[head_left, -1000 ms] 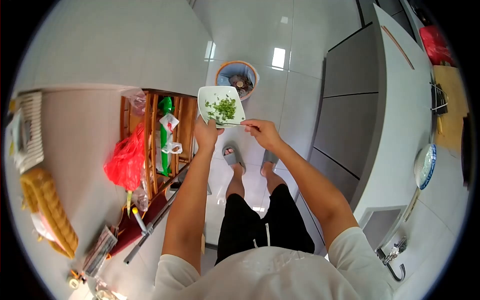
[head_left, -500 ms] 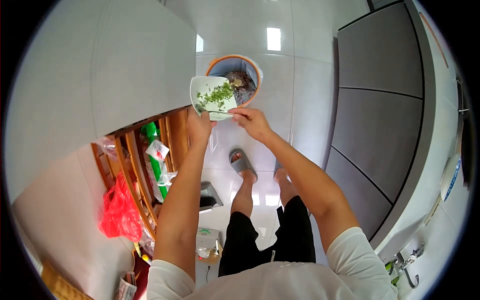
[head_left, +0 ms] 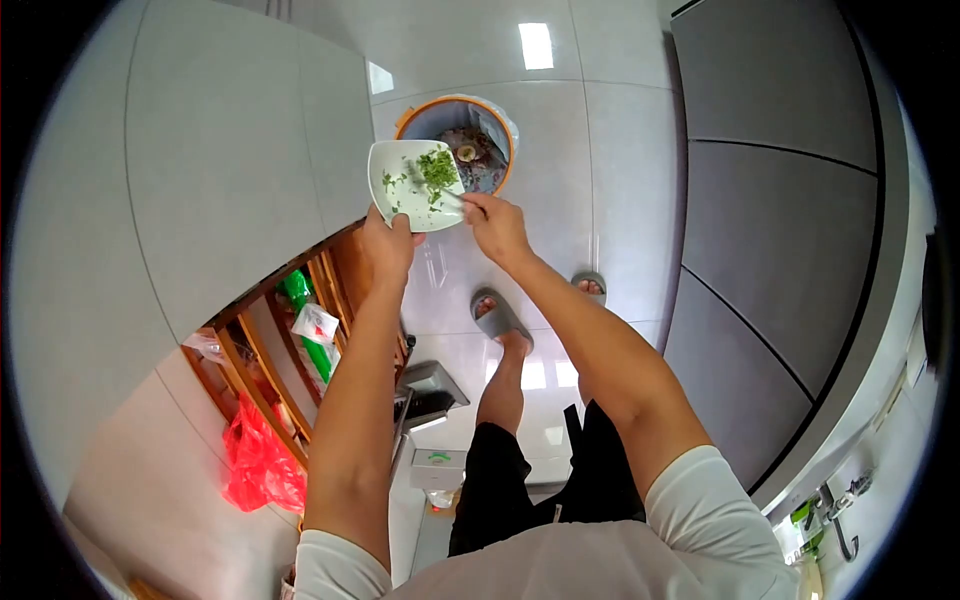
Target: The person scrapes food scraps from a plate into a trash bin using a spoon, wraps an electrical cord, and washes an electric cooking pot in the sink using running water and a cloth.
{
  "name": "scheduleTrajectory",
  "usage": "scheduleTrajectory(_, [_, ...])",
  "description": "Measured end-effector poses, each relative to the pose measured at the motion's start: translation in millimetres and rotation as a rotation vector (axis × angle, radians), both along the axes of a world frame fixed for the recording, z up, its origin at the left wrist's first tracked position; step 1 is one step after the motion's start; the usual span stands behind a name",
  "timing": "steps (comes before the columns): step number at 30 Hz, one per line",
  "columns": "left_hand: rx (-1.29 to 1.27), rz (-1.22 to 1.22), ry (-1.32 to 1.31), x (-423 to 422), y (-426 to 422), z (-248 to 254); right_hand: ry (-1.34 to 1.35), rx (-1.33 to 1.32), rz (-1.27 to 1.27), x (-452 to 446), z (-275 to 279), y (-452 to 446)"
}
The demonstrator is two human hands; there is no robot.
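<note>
My left hand (head_left: 390,240) grips the near-left rim of a white square bowl (head_left: 400,205), thumb over the edge. Chopped green herbs (head_left: 437,170) lie mostly toward the bowl's right side, with loose bits scattered elsewhere. Between the closed fingers of my right hand (head_left: 497,228) is a thin, light-coloured utensil (head_left: 452,198) reaching into the bowl by the herbs; its blurred tip does not show its exact kind. The bowl is over the near-left part of an orange-rimmed trash bin (head_left: 511,150), which has a liner and dark scraps inside.
A pale countertop (head_left: 240,130) stands at left above a wooden rack (head_left: 265,350) with bags, including a red plastic bag (head_left: 262,455). Grey cabinets (head_left: 780,220) line the right side. A dustpan (head_left: 435,385) and a box (head_left: 437,465) are on the floor near my feet.
The utensil has moved from the bowl's near edge in among the herbs, which are now gathered more to the right. My right foot has stepped forward, and the view has shifted slightly.
</note>
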State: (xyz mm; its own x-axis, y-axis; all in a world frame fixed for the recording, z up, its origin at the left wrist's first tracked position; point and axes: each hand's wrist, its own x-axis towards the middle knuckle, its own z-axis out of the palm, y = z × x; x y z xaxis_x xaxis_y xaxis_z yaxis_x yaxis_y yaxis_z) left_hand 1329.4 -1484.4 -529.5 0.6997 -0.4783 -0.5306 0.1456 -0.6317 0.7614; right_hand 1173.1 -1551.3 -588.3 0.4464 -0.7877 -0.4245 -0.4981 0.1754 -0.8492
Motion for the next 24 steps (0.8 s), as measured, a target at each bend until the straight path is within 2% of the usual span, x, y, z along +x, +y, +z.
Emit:
scheduleTrajectory(2, [-0.013, -0.020, 0.003, 0.8, 0.1, -0.3, -0.117, 0.033, 0.098, 5.5, 1.9, 2.8])
scheduleTrajectory(6, [-0.028, 0.021, 0.014, 4.1, 2.5, -6.3, 0.353, -0.117, 0.187, 0.2, 3.1, -6.8])
scheduleTrajectory(9, [0.027, -0.014, -0.049, 9.2, 6.7, -9.2, 0.285, -0.252, 0.048, -9.9, -5.0, -6.9])
scheduleTrajectory(13, [0.066, -0.023, -0.058, 13.1, 7.2, -10.7, 0.148, -0.268, 0.274, -15.8, -4.7, 4.9])
scheduleTrajectory(16, [0.064, -0.018, -0.045, 15.8, 10.4, -8.3, 0.300, -0.310, 0.189, -17.6, -12.7, 2.4])
scheduleTrajectory(19, [0.069, -0.006, -0.049, 17.3, 12.0, -8.0, 0.304, -0.330, 0.135, -19.9, -12.8, 3.6])
scheduleTrajectory(22, [0.058, 0.004, -0.041, 18.0, 12.7, -12.0, 0.193, -0.321, 0.293, -20.6, -7.0, 10.2])
scheduleTrajectory(24, [0.048, 0.002, -0.038, 19.2, 13.5, -11.7, 0.294, -0.330, 0.199, -18.6, -8.5, 6.7])
